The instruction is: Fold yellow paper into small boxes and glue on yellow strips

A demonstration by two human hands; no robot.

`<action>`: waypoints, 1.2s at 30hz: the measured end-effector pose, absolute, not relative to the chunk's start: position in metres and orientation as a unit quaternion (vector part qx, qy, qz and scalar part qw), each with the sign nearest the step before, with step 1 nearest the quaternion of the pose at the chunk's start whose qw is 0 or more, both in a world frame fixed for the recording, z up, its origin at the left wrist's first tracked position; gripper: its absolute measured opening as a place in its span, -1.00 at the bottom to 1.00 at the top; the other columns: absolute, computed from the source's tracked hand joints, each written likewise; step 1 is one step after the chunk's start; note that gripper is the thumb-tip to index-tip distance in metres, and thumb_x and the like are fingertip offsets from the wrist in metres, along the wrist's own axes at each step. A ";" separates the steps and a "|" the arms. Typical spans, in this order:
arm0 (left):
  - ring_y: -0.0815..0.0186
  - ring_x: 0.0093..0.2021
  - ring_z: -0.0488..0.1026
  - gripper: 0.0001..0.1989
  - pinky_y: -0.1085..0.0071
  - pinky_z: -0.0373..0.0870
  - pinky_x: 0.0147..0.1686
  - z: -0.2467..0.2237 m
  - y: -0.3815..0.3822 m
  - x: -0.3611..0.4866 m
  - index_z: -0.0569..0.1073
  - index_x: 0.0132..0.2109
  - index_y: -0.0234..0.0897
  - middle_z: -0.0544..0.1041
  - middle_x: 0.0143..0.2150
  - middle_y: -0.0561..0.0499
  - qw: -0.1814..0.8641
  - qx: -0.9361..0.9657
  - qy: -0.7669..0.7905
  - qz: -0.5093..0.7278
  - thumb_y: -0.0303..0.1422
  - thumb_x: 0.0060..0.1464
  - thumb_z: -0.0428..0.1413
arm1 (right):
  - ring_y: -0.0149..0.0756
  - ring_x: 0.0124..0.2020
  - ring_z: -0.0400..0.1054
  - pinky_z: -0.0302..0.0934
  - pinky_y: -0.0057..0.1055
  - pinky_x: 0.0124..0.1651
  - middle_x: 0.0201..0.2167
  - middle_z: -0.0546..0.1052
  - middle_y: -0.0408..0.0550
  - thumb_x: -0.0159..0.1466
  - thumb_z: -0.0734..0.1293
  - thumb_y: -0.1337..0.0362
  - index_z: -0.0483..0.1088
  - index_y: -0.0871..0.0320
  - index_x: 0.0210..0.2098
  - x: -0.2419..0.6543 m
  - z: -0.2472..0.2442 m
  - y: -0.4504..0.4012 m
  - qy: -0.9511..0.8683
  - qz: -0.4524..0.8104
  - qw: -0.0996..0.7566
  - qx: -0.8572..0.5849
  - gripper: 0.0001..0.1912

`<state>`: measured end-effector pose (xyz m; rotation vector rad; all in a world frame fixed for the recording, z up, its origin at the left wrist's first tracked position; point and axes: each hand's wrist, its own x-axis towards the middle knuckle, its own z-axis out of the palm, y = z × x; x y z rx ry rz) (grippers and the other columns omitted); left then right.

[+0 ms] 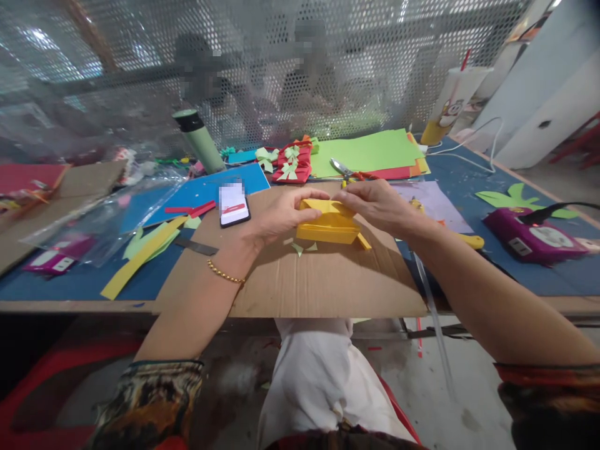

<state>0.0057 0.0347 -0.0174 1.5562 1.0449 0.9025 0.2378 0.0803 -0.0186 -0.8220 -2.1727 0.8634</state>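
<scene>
A folded yellow paper box (328, 232) is held between my two hands, just above a cardboard sheet (300, 287). My left hand (285, 215) is closed on its left end, thumb along the near top edge. My right hand (375, 203) pinches the far top edge at the right. Beside the box, a narrow yellow folded strip (364, 241) lies on the cardboard at the right. Small pale green paper scraps (304, 249) are scattered in front of it. The underside of the box and some fingertips are hidden.
A phone (234, 206) and a dark blade (194, 245) lie left of my hands. Behind are a red paper piece with green bows (293, 164), scissors (344, 169) and green sheets (370, 153). A purple power strip (534, 234) and a cup (454, 106) stand right, a green bottle (201, 142) back left.
</scene>
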 end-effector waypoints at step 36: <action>0.40 -0.31 0.53 -0.75 0.46 0.43 -0.27 -0.010 0.037 -0.001 0.67 -0.32 -0.32 0.66 -0.29 -0.01 0.568 0.583 0.435 0.386 -0.25 -0.05 0.48 | -0.43 -0.50 0.20 0.04 -0.41 -0.44 -0.57 0.40 -0.19 0.07 0.63 -0.18 0.43 0.12 -0.53 0.237 -0.024 0.084 -0.723 0.502 0.341 -0.330 -0.46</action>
